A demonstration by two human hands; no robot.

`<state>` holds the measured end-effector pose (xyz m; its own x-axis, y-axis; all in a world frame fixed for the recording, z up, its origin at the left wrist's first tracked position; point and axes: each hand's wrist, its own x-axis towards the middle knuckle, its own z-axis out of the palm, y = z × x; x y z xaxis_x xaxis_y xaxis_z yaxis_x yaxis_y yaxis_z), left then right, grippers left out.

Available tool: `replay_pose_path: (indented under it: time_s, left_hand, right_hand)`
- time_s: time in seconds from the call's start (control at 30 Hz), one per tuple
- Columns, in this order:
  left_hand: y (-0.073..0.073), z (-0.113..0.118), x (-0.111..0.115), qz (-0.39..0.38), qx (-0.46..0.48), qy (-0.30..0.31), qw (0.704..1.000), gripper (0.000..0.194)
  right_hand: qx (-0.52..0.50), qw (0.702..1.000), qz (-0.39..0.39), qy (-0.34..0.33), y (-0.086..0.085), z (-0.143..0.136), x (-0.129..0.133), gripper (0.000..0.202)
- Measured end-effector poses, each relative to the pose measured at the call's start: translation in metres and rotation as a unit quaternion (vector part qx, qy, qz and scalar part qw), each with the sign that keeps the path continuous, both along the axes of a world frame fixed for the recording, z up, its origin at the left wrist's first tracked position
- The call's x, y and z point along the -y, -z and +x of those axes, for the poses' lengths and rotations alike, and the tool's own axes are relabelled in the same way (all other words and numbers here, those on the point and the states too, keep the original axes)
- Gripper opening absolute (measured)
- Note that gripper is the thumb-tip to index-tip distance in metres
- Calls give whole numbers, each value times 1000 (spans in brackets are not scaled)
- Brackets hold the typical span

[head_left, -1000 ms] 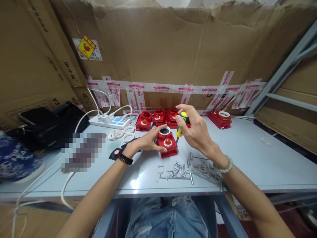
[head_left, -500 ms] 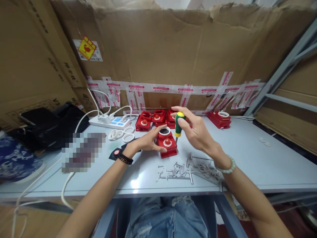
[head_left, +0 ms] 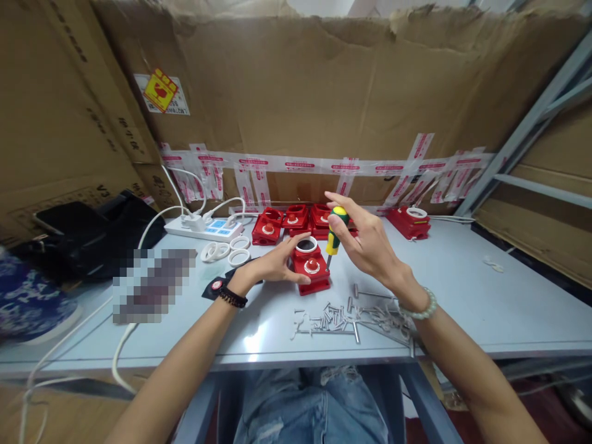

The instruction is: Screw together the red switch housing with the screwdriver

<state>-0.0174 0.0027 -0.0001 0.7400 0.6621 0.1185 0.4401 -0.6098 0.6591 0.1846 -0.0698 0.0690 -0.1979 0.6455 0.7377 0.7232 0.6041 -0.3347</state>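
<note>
Right hand (head_left: 365, 243) is opening its fingers wider than half a second ago, still pinching the stubby green-and-yellow-handled screwdriver (head_left: 333, 231), tip down on the red plastic switch box (head_left: 311, 268) at mid-table. Left hand (head_left: 272, 264) is clamping that box's left side. Loose silver screws (head_left: 345, 316) are lying just in front; more red boxes (head_left: 291, 221) are sitting behind.

This is a makeshift assembly workbench in a storeroom or small workshop, shown by the taped cardboard sheets (head_left: 324, 105) walling the grey table (head_left: 485, 296) beyond the hands, matching red housings (head_left: 296, 217) lined up behind them, loose screws (head_left: 342, 317) below, and metal shelving (head_left: 531, 135) to the right.
</note>
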Motion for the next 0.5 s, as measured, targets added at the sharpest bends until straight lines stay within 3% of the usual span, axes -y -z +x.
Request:
replay_pose_path:
  time_s: [0.1,0.17,0.23,0.3,0.4,0.43,0.5]
  left_hand:
    - [3,-1,-3,2,-4,-3,1000,103]
    - [5,-1,-5,6,-1,0,1000,104]
    - [6,-1,-5,9,2,6,1000,103]
    - [5,-1,-5,9,0,9,1000,102]
    - [2,0,-2,5,-6,3,1000,102]
    - [2,0,-2,2,-6,1,1000,102]
    - [1,0,-1,-1,-5,-1,1000,102]
  right_hand:
    - [-46,974,-106,-195,-5,6,2,38]
    - [-64,958,-143,-242,-7,8,1,32]
    - [-79,972,-118,-186,-6,7,-2,29]
    - [-81,995,-35,-54,-3,4,-5,26]
    - [-45,993,56,91,2,0,-7,26]
    - [-32,993,54,97,3,0,-6,27]
    - [-27,998,4,48,0,3,-2,28]
